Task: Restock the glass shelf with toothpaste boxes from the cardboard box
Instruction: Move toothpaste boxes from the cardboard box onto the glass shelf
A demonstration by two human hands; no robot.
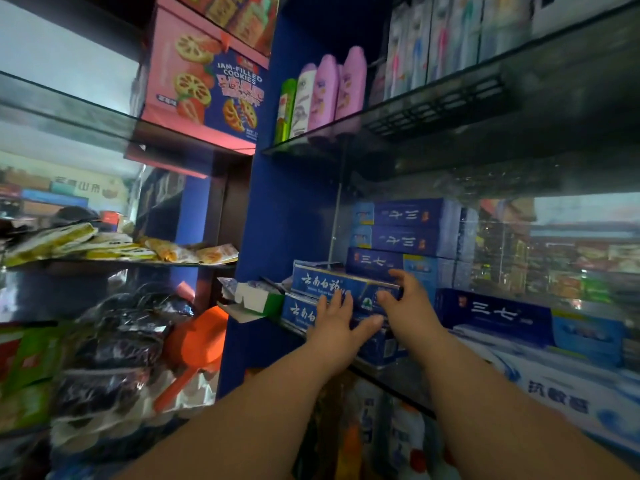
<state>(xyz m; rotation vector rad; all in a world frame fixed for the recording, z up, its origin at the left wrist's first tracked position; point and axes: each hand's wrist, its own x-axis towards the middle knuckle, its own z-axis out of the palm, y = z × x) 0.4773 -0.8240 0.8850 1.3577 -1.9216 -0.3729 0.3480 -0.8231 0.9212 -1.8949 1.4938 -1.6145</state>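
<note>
Both bare arms reach forward to the glass shelf (391,377), where blue toothpaste boxes lie in a small stack at its left end. The left hand (337,318) lies flat with its fingers spread wide across the front face of the stack, its fingertips on the top toothpaste box (325,284) and its thumb pointing right along the box below; it presses rather than clasps. The right hand (407,299) is just beside it, at the right end of that same top box, thumb under the near edge and fingers curled over the top edge, so it holds the box's end in a loose pinch. The box sits between the two hands, lying lengthwise, white lettering facing out, resting on a second box of the same kind (301,313). Behind and to the right, darker blue boxes (408,230) are piled higher against the back, and another long blue box (495,315) lies farther right on the same shelf, on top of a big white and blue carton (571,396). Left of the stack, a small green and white carton (258,299) sits open at the shelf's corner. On the shelf above stand pink bottles (337,86).
</note>
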